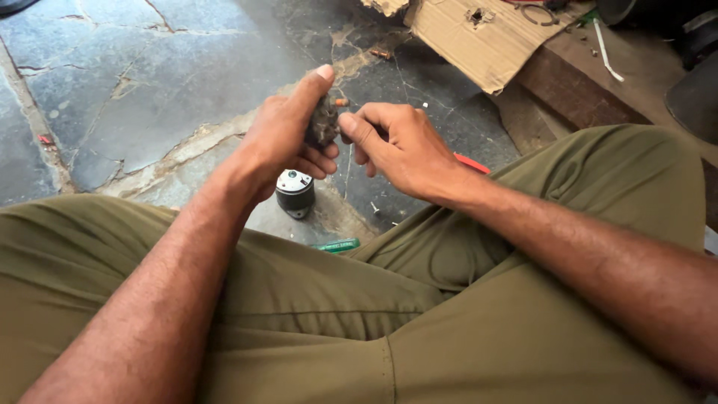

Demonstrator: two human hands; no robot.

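You held a small dark grimy part (323, 123) near the frame's centre, above the cracked stone floor (149, 97); your left hand (288, 138) was closed around it, thumb up. Your right hand (400, 150), at its 3 o'clock, touched it with curled fingers. At 6 o'clock stood a small metal cylinder (295, 192), a green object (338, 245) beyond it. Torn cardboard (479, 41) lay at 1 o'clock.
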